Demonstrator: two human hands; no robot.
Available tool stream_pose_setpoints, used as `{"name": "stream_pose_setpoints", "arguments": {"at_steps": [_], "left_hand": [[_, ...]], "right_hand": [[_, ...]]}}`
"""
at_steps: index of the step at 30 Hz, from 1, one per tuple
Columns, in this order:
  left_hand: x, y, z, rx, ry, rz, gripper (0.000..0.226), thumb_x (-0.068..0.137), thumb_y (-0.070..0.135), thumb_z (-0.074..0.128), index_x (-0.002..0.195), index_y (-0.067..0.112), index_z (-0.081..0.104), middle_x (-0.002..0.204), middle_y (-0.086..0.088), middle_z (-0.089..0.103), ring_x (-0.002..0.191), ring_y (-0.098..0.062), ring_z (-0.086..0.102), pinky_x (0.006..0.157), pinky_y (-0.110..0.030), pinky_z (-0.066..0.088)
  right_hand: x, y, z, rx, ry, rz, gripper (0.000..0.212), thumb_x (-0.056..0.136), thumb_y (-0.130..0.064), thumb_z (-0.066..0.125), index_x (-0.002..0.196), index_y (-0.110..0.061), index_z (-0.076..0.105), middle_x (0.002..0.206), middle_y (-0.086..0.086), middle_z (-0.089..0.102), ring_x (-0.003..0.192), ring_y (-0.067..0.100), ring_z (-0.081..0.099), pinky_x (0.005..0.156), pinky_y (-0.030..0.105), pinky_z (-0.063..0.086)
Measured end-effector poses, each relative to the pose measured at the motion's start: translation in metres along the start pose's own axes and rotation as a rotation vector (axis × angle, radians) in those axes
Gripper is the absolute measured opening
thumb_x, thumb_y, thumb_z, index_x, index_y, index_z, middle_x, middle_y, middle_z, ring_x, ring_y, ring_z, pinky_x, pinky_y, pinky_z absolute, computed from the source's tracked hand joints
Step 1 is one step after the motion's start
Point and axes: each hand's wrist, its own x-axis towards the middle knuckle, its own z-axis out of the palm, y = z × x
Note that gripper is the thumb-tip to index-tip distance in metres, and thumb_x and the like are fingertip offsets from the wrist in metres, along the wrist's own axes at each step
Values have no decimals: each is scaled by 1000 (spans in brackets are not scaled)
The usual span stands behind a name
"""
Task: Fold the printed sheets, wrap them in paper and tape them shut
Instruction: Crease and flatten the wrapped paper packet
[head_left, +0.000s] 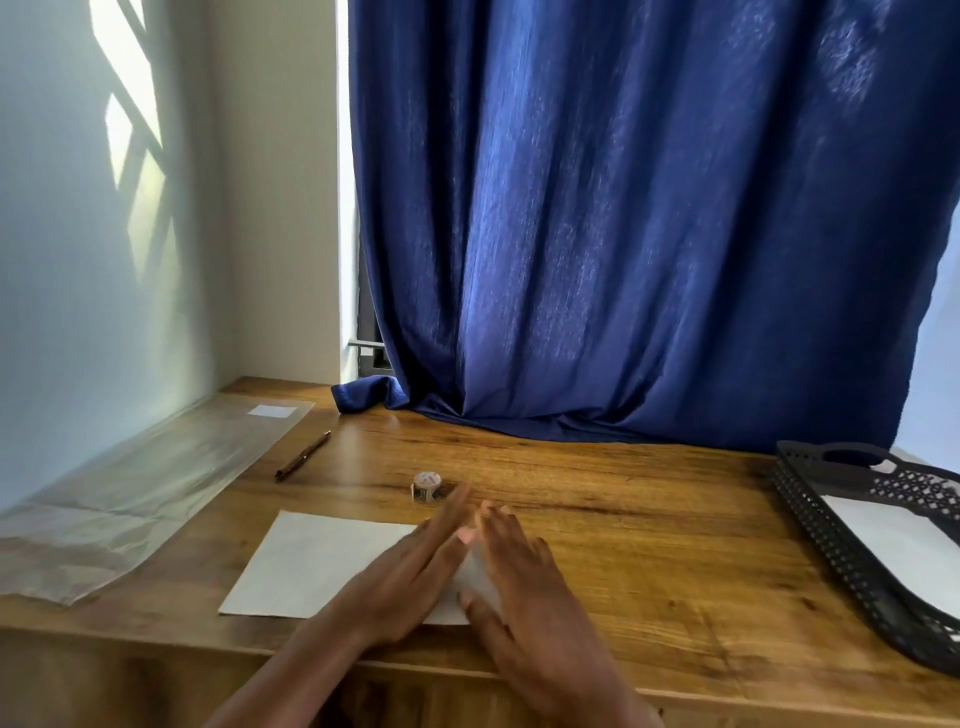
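While both hands press flat, grip open and holding nothing, left hand (410, 577) and right hand (524, 582) pin the sheet (311, 561) low centre on the table (649, 545), probably to crease it. Tape roll (428, 486) waits just above.

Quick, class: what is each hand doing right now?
Left hand: open, flat on the paper.
Right hand: open, flat on the paper, holding nothing.
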Motion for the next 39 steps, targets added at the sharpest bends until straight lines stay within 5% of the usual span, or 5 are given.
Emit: {"name": "stream_pose_setpoints", "arguments": {"at_steps": [14,21,26,31,39], "left_hand": [[-70,-29,-51,654,-119,18,87,71,103,34,147,65,20,152,48,1,144,20,-13,125,-25,-12],[-104,-66,-53,653,90,206,61,87,75,58,144,64,38,154,41,32,147,9,28,119,-18,20],[-103,-55,-62,269,201,221,59,70,16,82,117,51,71,121,28,69,117,0,65,99,-31,53],[-81,-19,-69,-123,422,142,17,84,45,81,94,33,76,93,5,79,87,-13,75,75,-32,61],[-22,-35,-69,-200,434,-135,79,74,41,86,141,44,44,85,-12,73,75,-26,70,73,-44,61]], "right_hand": [[-40,45,-18,-342,-328,-47,93,91,-80,32,158,-36,-16,160,-21,-29,148,2,-28,122,32,-14],[-67,72,-23,-96,-142,-69,62,90,-60,45,149,-59,26,158,-39,11,147,-14,2,124,21,7],[-72,73,-50,341,20,32,43,85,-12,79,109,-48,75,120,-27,69,118,-4,62,101,19,48],[-54,52,-84,701,261,268,14,84,-21,75,72,-16,77,68,3,75,57,14,68,49,22,50],[6,80,-58,600,348,434,34,84,-32,80,114,-27,65,99,-7,76,80,1,71,66,22,59]]}}
